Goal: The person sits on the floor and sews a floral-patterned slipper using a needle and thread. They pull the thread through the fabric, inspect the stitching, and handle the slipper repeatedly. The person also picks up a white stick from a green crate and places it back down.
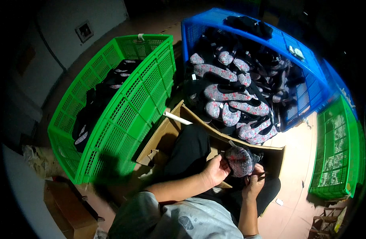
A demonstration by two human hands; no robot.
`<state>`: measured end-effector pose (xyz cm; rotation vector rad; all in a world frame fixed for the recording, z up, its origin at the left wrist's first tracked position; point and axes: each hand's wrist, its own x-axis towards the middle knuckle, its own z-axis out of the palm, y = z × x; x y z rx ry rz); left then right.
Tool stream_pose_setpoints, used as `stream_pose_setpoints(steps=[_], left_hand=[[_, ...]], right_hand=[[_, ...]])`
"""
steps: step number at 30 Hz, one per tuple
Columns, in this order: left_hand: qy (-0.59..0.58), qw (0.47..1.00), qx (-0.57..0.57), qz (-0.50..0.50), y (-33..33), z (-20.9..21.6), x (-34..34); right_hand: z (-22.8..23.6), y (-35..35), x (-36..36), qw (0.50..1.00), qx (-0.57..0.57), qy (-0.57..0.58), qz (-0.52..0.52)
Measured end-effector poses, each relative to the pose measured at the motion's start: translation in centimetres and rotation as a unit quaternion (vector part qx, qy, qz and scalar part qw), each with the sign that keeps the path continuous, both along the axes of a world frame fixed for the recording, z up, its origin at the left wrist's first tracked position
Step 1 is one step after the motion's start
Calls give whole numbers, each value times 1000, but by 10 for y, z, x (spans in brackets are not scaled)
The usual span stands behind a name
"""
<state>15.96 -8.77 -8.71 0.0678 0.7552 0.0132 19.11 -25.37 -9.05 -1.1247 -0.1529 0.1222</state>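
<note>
A fabric shoe (240, 162) with a grey and pink speckled pattern and a dark lining is held up in front of my lap. My left hand (215, 172) has curled fingers and thumb at its left edge. On the other side, my right hand (253, 182) is closed at the shoe's lower right edge. A small dark tool (262, 175) pokes out of the right hand; its exact kind is hard to make out. Just beyond, a big heap of similar patterned shoes (227, 93) with black parts spills toward me from a blue crate (310, 73).
To the left stands a tall green crate (127, 115) with dark shoes (101, 93) inside. An open cardboard box (199, 121) surrounds my legs, with a white tube (177, 118) at its far edge. Another green crate (334, 151) is at right. A brown carton (69, 209) sits lower left.
</note>
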Motion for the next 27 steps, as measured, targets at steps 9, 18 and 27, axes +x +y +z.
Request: stream_pose_setpoints(steps=[9,18,27], left_hand=[[-28,999,-29,-20,-8,-8,-6],[-15,999,-28,-33,-5,-22,-15],[-10,999,-31,-21,8,-14,-12]], right_hand=[[-22,10,-7,998,-50,-49,-4],[-3,35,-10,990,-122,-59,-49],[1,25,-3,992,-103,63,-26]])
